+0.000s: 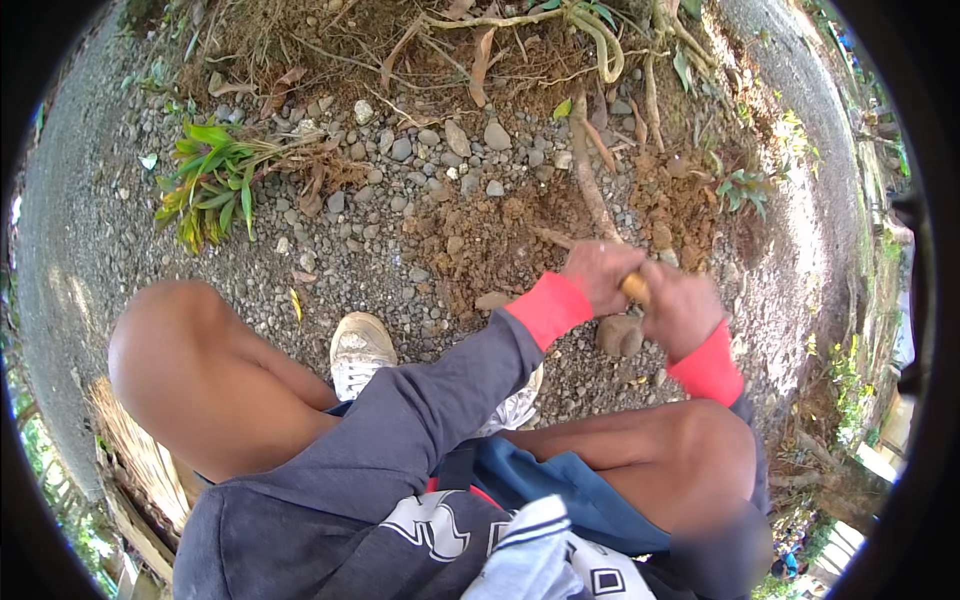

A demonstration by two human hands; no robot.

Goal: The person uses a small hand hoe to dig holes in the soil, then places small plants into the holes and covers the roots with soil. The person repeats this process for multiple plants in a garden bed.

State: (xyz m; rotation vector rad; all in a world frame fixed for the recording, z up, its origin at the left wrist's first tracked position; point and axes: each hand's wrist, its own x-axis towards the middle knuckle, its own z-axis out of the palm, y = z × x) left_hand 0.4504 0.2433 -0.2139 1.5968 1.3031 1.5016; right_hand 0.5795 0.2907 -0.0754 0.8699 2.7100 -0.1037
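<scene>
Both my hands are close together, low over the gravel to the right of my shoes. My left hand [604, 276] and my right hand [684, 306] are closed around a yellowish wooden handle [635, 287], of which only a short piece shows between them. Whatever is at the handle's ends cannot be made out. Just beyond my left hand lies a brown stick or root [592, 184], running towards the bank. Loose, crumbly brown soil [480, 244] spreads left of my hands. A large rounded stone [619, 335] sits right below them.
An earth bank with exposed roots [517, 21] and dry leaves rises ahead. A leafy green plant [214, 180] lies on the gravel at the left, its stem and roots pointing right. A small plant [742, 187] stands at the right. Paved strips [67, 187] curve along both sides.
</scene>
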